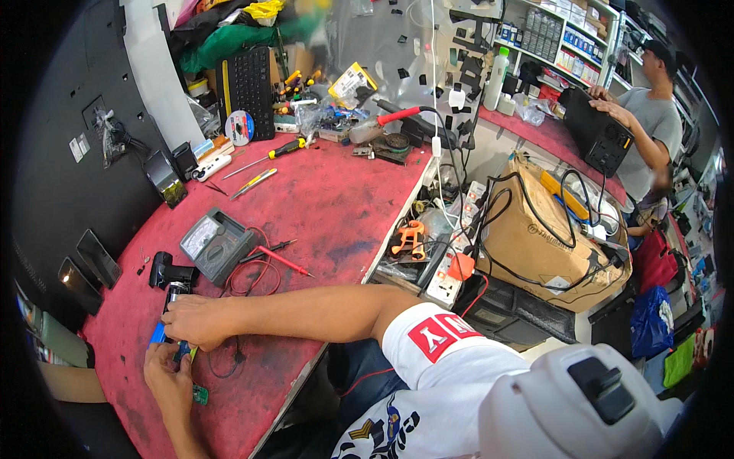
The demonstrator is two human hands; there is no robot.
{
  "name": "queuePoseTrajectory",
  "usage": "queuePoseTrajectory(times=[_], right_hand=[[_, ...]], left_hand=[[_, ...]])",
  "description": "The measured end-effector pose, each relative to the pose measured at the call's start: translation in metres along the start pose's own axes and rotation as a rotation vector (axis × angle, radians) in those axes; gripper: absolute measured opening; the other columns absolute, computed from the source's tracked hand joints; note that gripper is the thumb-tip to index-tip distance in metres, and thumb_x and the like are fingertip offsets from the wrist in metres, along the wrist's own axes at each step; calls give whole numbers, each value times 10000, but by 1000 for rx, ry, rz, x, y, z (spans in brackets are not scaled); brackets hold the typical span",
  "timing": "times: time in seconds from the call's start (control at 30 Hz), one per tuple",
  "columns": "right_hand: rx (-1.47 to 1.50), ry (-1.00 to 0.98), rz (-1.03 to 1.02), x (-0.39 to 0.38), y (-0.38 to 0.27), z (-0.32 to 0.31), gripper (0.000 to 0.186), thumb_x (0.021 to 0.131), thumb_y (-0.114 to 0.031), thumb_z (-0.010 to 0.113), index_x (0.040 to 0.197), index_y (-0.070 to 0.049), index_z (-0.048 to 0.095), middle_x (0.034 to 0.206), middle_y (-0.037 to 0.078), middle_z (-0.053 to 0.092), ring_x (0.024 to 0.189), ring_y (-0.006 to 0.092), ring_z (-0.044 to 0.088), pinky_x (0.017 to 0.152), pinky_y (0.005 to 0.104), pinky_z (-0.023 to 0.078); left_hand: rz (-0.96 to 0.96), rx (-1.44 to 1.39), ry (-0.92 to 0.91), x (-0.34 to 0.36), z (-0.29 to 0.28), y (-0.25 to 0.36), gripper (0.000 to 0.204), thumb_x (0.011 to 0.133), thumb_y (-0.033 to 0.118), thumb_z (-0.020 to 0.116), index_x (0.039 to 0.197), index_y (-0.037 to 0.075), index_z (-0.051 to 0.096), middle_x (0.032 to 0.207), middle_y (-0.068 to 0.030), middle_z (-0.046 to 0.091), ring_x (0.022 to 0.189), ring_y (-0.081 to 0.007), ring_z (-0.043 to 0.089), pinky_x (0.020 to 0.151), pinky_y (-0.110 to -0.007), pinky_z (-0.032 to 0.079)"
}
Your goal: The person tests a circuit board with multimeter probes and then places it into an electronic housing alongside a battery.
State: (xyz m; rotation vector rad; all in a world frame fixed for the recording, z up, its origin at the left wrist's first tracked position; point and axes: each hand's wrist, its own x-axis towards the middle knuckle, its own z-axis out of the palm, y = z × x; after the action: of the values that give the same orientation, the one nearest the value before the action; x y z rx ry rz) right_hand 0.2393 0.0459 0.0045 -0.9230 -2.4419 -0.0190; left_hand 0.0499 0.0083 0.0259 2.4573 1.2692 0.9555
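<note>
My left hand point(169, 379) is closed around a small blue block point(158, 333) that looks like a battery pack. Just above it, my right hand point(197, 321) is curled over the block's upper end; what its fingertips pinch is hidden. A black T-shaped device part point(171, 271) lies beyond the right hand, with a shiny silver cylinder point(179, 288) between them. Beside my left wrist shows a small green circuit board point(200, 395). Right of the black part rests a grey analog multimeter point(218, 246), its red test probe point(287, 262) and coiled leads on the red mat.
A screwdriver point(275, 155), tweezers point(254, 183) and a soldering iron point(390, 118) lie farther back on the red worktable point(329, 206). Two phones point(99, 256) lean at the left edge. Power strips point(447, 279) and a cardboard box point(547, 229) stand right. A co-worker point(654, 115) handles a black case.
</note>
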Motion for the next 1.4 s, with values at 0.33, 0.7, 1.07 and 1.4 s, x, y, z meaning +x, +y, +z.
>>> queuePoseTrajectory(times=[0.33,0.7,1.07,1.4], right_hand=[[-102,55,-110,16,-1,7,198,703,-132,743,882,-55,708,953,163,679,952,354,654,850,452,517],[84,28,49,-14,12,-67,392,686,-145,828,1051,-69,706,1191,113,617,1121,324,550,988,434,443],[118,-46,85,-13,22,-64,313,761,-164,775,1059,-75,737,1329,167,578,1251,358,509,1069,459,404],[96,-82,37,-19,23,-45,235,780,-184,765,1001,-106,762,1363,161,554,1309,361,479,1099,483,361]], left_hand=[[4,-34,93,-5,-2,-22,199,705,-13,751,861,-21,628,895,-186,633,854,-394,624,744,-452,482],[-90,55,-102,-1,-2,-6,383,762,241,801,1064,32,692,992,-173,709,962,-340,672,855,-458,513],[-151,13,-205,5,-9,-5,364,777,241,790,1075,44,718,997,-170,718,970,-351,672,868,-461,511],[-40,-33,-233,8,-7,-12,316,852,179,698,1121,14,712,1033,-205,711,947,-370,674,855,-453,515]])
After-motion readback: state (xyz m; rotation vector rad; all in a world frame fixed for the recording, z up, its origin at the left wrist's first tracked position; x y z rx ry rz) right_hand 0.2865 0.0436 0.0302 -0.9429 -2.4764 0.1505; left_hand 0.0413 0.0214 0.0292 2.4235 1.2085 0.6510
